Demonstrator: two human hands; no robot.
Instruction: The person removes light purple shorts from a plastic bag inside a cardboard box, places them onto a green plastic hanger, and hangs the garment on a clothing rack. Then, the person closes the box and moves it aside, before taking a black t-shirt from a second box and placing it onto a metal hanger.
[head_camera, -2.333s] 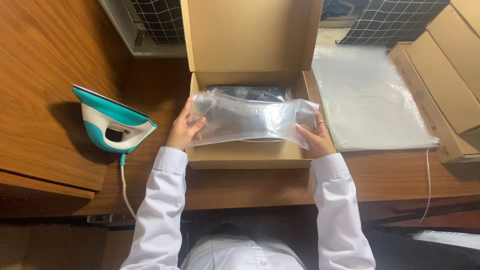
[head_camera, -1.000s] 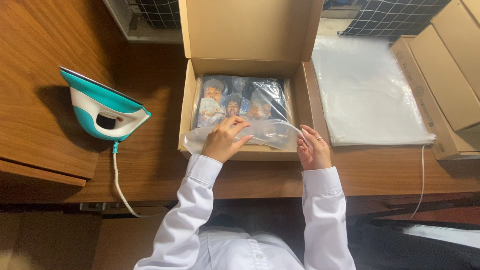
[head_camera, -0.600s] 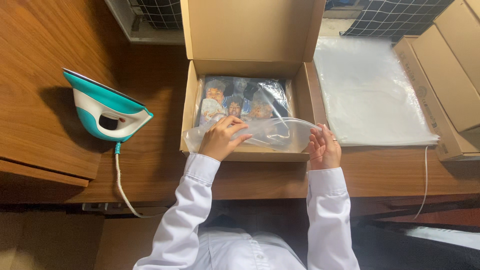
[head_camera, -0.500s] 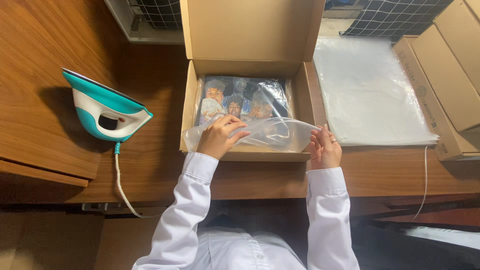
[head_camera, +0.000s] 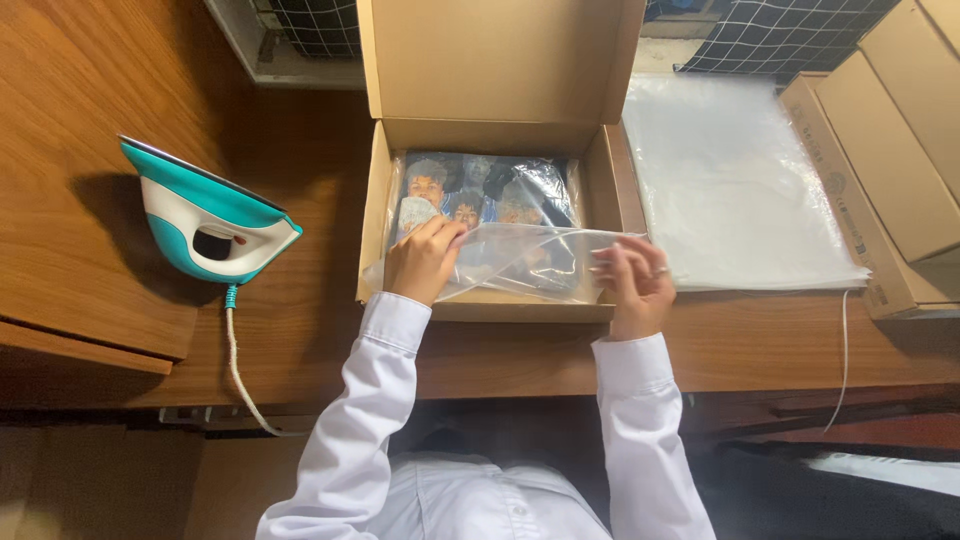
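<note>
An open cardboard box (head_camera: 600, 180) sits on the wooden table, lid standing up at the back. Inside lies a folded dark printed garment in a clear plastic bag (head_camera: 490, 200). The bag's loose flap (head_camera: 530, 255) hangs over the box's near edge. My left hand (head_camera: 420, 260) rests on the bag at the near left of the box, fingers pressing on it. My right hand (head_camera: 632, 285) pinches the flap's right end at the box's near right corner.
A teal and white clothes iron (head_camera: 205, 215) stands at the left with its cord (head_camera: 240, 370) hanging over the table edge. A stack of clear plastic bags (head_camera: 735, 180) lies right of the box. Flat cardboard boxes (head_camera: 885, 150) are piled at far right.
The bagged garment was held above the box; now it lies inside. My left hand moved onto the bag, and my right hand shifted right along the flap.
</note>
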